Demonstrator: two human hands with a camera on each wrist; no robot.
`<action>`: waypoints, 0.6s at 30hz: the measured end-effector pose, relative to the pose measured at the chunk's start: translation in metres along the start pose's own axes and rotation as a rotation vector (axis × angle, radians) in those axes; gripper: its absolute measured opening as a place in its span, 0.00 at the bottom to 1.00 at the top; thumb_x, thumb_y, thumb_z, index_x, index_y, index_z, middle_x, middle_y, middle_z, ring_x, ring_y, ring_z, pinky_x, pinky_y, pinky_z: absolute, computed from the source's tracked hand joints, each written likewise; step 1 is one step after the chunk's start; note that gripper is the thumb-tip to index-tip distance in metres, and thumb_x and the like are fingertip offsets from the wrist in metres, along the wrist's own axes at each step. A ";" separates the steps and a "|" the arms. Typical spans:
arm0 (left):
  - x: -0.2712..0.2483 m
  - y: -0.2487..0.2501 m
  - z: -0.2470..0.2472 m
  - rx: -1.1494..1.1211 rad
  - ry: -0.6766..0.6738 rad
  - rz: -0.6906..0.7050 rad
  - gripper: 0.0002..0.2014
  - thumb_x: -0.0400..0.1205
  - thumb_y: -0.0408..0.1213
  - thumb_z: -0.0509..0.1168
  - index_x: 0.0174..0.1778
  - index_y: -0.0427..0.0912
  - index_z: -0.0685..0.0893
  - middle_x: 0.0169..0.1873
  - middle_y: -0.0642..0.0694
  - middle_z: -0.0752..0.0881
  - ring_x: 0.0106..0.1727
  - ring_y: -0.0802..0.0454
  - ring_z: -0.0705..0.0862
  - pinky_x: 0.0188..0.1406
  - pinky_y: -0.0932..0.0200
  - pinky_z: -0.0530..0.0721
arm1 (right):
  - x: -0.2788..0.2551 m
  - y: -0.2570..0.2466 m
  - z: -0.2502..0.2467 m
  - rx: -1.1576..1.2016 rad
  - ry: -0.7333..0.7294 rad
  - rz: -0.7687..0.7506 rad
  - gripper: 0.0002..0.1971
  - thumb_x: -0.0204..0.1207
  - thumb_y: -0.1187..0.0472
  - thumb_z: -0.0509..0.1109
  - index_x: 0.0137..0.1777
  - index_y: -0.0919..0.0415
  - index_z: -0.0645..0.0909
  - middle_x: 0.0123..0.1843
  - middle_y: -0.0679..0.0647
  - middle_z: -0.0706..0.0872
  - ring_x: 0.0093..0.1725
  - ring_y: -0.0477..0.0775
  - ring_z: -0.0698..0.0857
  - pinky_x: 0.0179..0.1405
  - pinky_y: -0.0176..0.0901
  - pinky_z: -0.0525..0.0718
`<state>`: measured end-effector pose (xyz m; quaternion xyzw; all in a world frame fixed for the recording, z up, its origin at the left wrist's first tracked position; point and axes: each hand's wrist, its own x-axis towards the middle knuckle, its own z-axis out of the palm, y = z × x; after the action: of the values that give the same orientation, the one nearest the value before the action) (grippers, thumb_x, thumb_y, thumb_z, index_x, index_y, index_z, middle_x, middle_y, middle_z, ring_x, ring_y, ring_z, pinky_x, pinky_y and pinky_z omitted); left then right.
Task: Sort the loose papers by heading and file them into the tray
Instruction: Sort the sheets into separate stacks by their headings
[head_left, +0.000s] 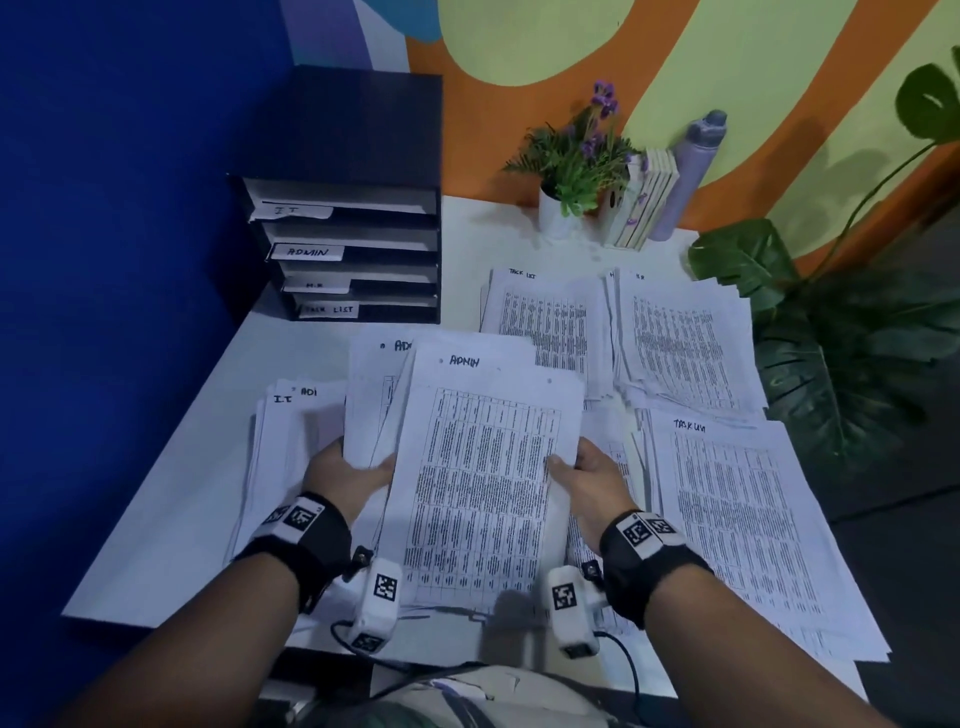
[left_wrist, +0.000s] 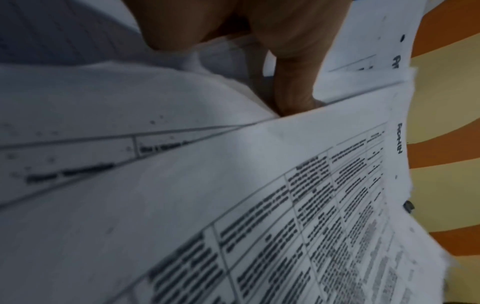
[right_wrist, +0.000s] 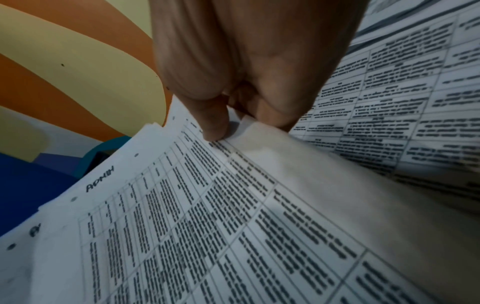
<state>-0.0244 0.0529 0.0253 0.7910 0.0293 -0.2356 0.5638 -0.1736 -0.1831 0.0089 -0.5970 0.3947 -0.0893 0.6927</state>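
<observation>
Head view: both hands lift a fanned ADMIN stack (head_left: 483, 467) above the white table (head_left: 171, 519); left hand (head_left: 345, 475) grips its left edge, thumb on top, and right hand (head_left: 587, 475) pinches the right edge. The black 4-slot tray (head_left: 358, 249), labelled IT, ADMIN, H.R and TASK LIST, stands well apart at the far left against a blue wall. An IT pile (head_left: 280, 457) lies left, with TASK LIST and H.R piles at right. A potted flower (head_left: 571, 171), books, a bottle and a large leafy plant crowd the far and right edges under an orange-and-yellow mural. Left wrist view: thumb curled down onto a sheet edge; sheets overlap unevenly. Right wrist view: thumb and fingers (right_wrist: 215, 123) clamp several sheets near the ADMIN heading. Risk, as judged: the bundle is unsquared, so lower sheets may slide out in transit, or snag on the slot lip and crumple.
</observation>
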 end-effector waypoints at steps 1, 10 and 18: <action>0.000 -0.001 0.000 -0.002 0.005 0.004 0.14 0.74 0.40 0.77 0.54 0.46 0.84 0.46 0.53 0.88 0.49 0.51 0.86 0.55 0.58 0.80 | -0.001 0.000 0.000 0.003 -0.003 -0.008 0.09 0.81 0.73 0.67 0.57 0.63 0.83 0.53 0.53 0.90 0.53 0.55 0.87 0.58 0.49 0.84; 0.006 -0.005 -0.009 0.030 0.002 0.021 0.11 0.79 0.41 0.72 0.57 0.46 0.86 0.48 0.51 0.88 0.55 0.46 0.85 0.58 0.54 0.79 | -0.002 0.002 -0.001 0.072 -0.030 -0.007 0.13 0.80 0.76 0.65 0.54 0.59 0.83 0.56 0.54 0.90 0.55 0.52 0.86 0.57 0.44 0.82; 0.014 -0.005 -0.012 0.035 -0.031 -0.057 0.28 0.78 0.64 0.63 0.65 0.46 0.82 0.65 0.46 0.83 0.70 0.42 0.78 0.71 0.48 0.73 | 0.001 0.001 -0.005 0.124 -0.023 -0.018 0.14 0.77 0.80 0.65 0.43 0.59 0.80 0.47 0.52 0.89 0.53 0.55 0.85 0.63 0.51 0.81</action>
<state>-0.0097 0.0627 0.0182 0.7959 0.0390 -0.2645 0.5432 -0.1763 -0.1876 0.0079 -0.5575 0.3753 -0.1129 0.7318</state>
